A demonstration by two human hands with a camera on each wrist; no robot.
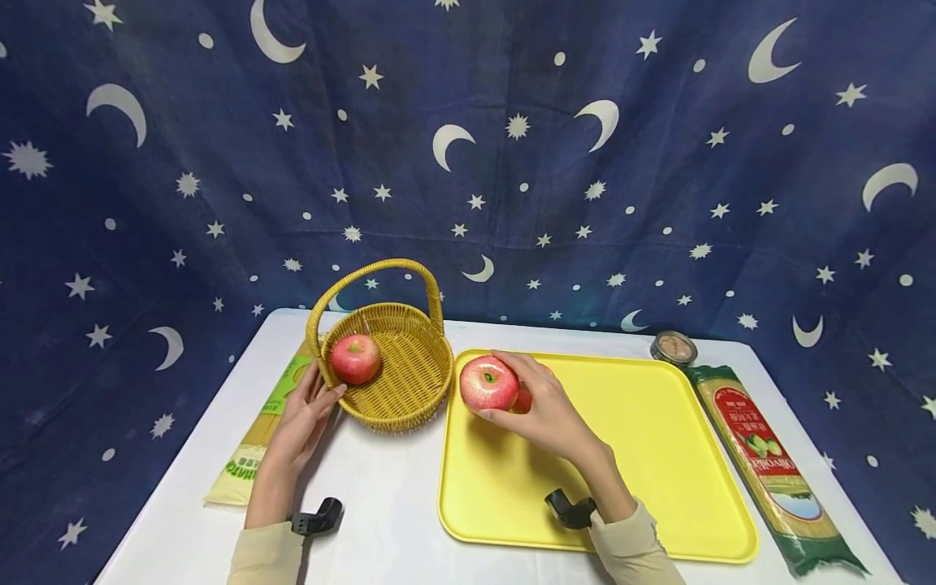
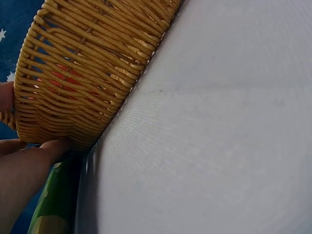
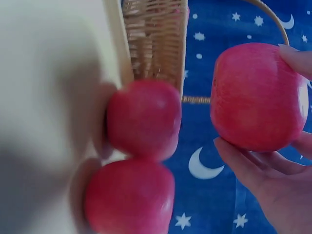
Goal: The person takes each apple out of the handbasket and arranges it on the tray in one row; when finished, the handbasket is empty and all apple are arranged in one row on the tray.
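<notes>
My right hand (image 1: 544,406) grips a red apple (image 1: 488,383) by its sides, holding it above the left part of a yellow tray (image 1: 621,487). Two more apples rest on the tray, touching each other in the right wrist view: one nearer the basket (image 3: 144,119) and a second apple (image 3: 130,197). In the head view my hand mostly hides them. My left hand (image 1: 300,418) holds the near left side of a round wicker basket (image 1: 402,418), its thumb at the rim. Inside the basket, against the left wall, lies one apple (image 1: 355,359). The basket's arched handle stands upright.
Under my left forearm lies a green and yellow noodle packet (image 1: 244,455). A long pasta packet (image 1: 768,455) runs along the tray's right side, with a small round tin (image 1: 673,348) at its far end. A starry curtain (image 1: 512,162) hangs behind the white table (image 1: 387,520).
</notes>
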